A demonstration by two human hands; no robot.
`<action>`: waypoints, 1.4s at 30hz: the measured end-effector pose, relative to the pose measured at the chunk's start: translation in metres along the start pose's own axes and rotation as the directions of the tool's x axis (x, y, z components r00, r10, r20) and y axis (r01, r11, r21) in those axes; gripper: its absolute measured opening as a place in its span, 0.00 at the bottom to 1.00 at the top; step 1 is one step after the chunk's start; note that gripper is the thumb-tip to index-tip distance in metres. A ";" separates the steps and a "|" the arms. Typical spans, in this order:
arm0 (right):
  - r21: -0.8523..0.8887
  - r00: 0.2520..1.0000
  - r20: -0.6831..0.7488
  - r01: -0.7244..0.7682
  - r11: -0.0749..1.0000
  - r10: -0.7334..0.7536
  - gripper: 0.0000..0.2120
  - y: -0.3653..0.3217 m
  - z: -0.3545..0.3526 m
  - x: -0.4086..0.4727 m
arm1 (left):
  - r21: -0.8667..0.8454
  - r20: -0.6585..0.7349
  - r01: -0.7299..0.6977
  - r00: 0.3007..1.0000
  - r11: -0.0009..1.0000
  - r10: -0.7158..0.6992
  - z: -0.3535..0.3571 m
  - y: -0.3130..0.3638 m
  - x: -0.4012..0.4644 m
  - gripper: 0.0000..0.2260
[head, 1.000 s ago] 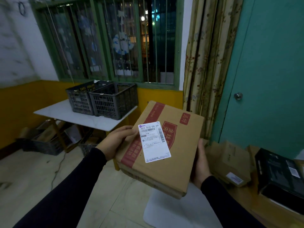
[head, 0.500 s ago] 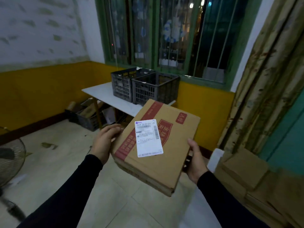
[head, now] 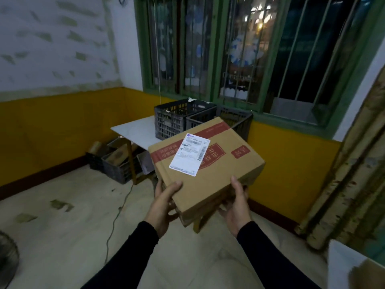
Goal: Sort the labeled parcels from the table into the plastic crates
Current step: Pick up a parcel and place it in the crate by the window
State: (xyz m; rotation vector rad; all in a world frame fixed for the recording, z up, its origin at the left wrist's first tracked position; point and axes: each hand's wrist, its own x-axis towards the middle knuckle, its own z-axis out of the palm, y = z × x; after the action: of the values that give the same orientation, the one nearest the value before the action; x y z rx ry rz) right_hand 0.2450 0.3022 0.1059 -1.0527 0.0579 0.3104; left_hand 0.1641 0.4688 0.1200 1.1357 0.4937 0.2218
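Low in the middle: left hand [head: 161, 207] and right hand [head: 236, 207], fingers curled around the near corners of the parcel [head: 208, 170]. Held up, long side pointing away. Straight past it, higher in the middle: two crates [head: 177, 119] on the white table [head: 133, 130].

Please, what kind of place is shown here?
Probably a small back room used for sorting parcels, not a warehouse. A labeled cardboard parcel is carried toward two plastic crates on a white table below a barred window.
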 end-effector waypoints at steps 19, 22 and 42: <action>-0.192 0.933 0.355 0.131 0.973 -0.056 0.21 -0.052 0.156 0.400 | -0.001 0.018 -0.082 0.997 0.997 0.082 -0.056 0.204 0.369 0.15; -0.173 0.939 0.319 0.189 0.967 -0.127 0.21 -0.050 0.193 0.451 | -0.016 0.026 -0.136 0.990 0.991 0.137 -0.070 0.233 0.437 0.19; -0.185 0.921 -0.052 0.371 0.910 -0.387 0.19 -0.081 0.336 0.704 | 0.316 0.260 -0.435 0.894 0.843 0.364 -0.035 0.391 0.812 0.16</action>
State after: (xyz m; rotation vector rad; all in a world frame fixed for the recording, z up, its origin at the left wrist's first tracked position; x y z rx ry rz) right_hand 0.9066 0.7127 0.2052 -1.2227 -0.0969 -0.0878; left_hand 0.8849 0.9949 0.2495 1.6115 0.1163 0.3928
